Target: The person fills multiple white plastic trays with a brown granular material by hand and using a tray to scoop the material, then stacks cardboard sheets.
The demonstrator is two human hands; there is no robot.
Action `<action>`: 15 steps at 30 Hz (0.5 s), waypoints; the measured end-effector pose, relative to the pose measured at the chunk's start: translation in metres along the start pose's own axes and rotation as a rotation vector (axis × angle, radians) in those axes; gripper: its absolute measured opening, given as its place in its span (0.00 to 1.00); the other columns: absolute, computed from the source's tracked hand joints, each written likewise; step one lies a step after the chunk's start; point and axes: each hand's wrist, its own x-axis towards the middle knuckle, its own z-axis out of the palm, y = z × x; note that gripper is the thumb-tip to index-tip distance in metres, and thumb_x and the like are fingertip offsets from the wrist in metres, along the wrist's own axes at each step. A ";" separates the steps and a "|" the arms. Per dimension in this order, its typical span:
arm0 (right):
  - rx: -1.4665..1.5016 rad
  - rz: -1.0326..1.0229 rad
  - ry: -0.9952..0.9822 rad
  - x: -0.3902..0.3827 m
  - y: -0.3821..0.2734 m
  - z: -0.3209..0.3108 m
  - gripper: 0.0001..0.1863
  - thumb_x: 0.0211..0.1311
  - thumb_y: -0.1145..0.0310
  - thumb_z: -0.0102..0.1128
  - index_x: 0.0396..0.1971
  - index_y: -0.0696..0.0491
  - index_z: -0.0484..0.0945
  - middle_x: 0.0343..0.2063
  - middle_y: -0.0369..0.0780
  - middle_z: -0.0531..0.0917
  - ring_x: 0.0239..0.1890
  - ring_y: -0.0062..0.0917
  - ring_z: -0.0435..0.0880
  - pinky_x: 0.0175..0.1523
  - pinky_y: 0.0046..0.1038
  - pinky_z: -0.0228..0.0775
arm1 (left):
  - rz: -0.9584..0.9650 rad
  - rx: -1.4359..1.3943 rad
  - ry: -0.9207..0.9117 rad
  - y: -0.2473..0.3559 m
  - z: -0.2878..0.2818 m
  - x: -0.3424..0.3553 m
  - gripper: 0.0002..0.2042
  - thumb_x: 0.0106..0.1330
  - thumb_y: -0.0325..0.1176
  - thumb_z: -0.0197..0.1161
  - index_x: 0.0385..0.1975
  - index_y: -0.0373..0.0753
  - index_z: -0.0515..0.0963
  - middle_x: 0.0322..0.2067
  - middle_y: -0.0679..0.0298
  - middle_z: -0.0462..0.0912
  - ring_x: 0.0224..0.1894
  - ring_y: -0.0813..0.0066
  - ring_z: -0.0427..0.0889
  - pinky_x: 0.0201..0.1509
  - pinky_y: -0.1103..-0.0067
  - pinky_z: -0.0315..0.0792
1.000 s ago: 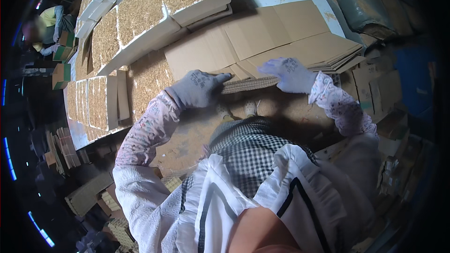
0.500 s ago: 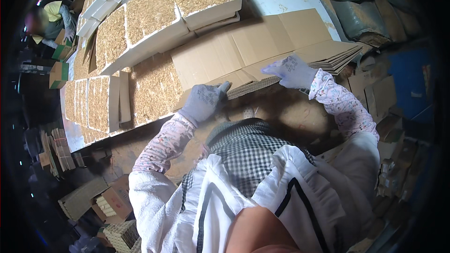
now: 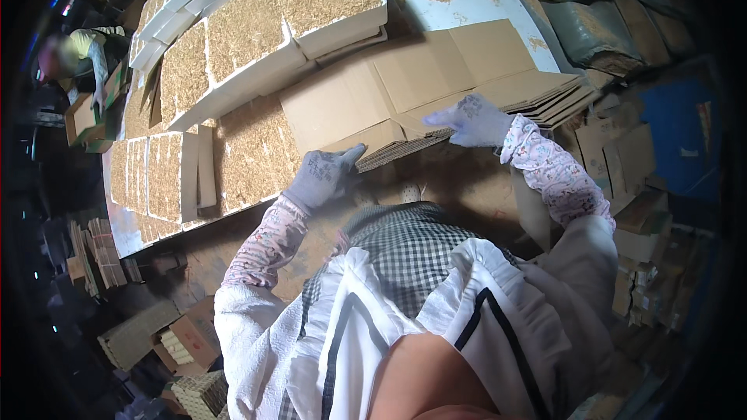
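Observation:
A stack of flattened cardboard cartons (image 3: 424, 70) lies on the table, its layered near edge toward me. My left hand (image 3: 320, 176), in a pale grey glove, is closed on the near left corner, its thumb on top and its other fingers hidden beneath. Farther right along the same edge, my right hand (image 3: 478, 122) is closed on the cardboard, thumb stretched across the top and fingertips out of sight. At the right end the layers fan apart. White blocks (image 3: 241, 85) with tan shavings on top stand behind and left of the stack.
Smaller blocks (image 3: 152, 175) of the same sort stand on the left of the table. A co-worker (image 3: 85, 58) at far left reaches into an open carton (image 3: 82, 120). Grey-green sacks (image 3: 595, 35) lie at far right, near a blue panel (image 3: 677, 140). Cartons (image 3: 187, 334) sit at lower left.
Both my hands have shifted slightly left, and the cardboard stack's near edge has moved with them. A cardboard piece now shows below my right wrist. The co-worker's arm and the carton have moved.

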 end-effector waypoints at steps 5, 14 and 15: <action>0.102 0.063 -0.054 0.001 0.008 -0.001 0.26 0.48 0.63 0.61 0.53 0.39 0.77 0.33 0.45 0.83 0.35 0.39 0.82 0.47 0.39 0.72 | -0.065 0.005 0.033 -0.002 -0.003 -0.003 0.26 0.56 0.42 0.67 0.55 0.45 0.73 0.25 0.59 0.83 0.27 0.60 0.83 0.33 0.71 0.76; 0.089 0.131 -0.056 -0.017 0.015 -0.038 0.30 0.48 0.64 0.66 0.55 0.45 0.73 0.50 0.43 0.80 0.50 0.38 0.78 0.57 0.37 0.67 | -0.489 -0.343 0.042 -0.014 -0.048 0.002 0.23 0.52 0.45 0.72 0.45 0.39 0.80 0.25 0.55 0.83 0.26 0.69 0.82 0.35 0.74 0.74; 0.066 0.155 -0.049 -0.018 0.019 -0.034 0.29 0.48 0.64 0.66 0.54 0.47 0.74 0.49 0.43 0.80 0.50 0.38 0.79 0.56 0.37 0.68 | -0.490 -0.345 0.046 -0.016 -0.047 0.000 0.23 0.52 0.45 0.72 0.45 0.39 0.80 0.25 0.55 0.83 0.26 0.69 0.82 0.35 0.74 0.74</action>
